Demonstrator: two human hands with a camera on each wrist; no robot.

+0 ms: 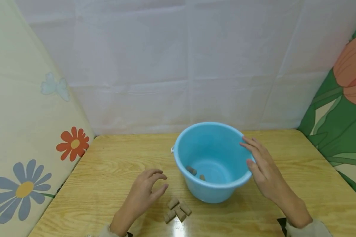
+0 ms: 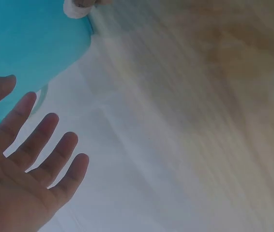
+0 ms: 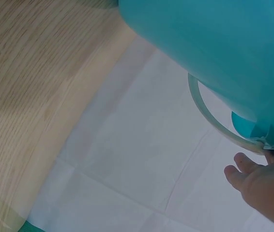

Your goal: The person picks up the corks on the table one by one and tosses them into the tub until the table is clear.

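My right hand (image 1: 265,168) is at the right side of the bucket (image 1: 209,194), its fingers spread and fairly straight against the rim, fingertips reaching over the inner wall and thumb touching the rim nearer to me. My left hand (image 1: 140,191) holds nothing; its fingers are relaxed and spread above the table (image 1: 121,154), left of the bucket and apart from it, with the thumb near the loose pieces (image 1: 180,214). These small brown pieces lie in a tight cluster just in front of the bucket's lower left, beside a bright glare on the wood. A few more pieces (image 1: 191,170) sit inside the bucket, low on its left side. The bucket is plain light blue, standing on the table right of centre, and its pale handle (image 3: 205,111) hangs curved on the far side. A dark band (image 1: 281,225) shows by my right sleeve (image 1: 307,229). A creased white cloth (image 1: 145,65) rises behind the table; a red flower (image 1: 75,144) and a blue flower (image 1: 24,189) decorate the left panel, a large pinkish flower (image 1: 354,72) the right.
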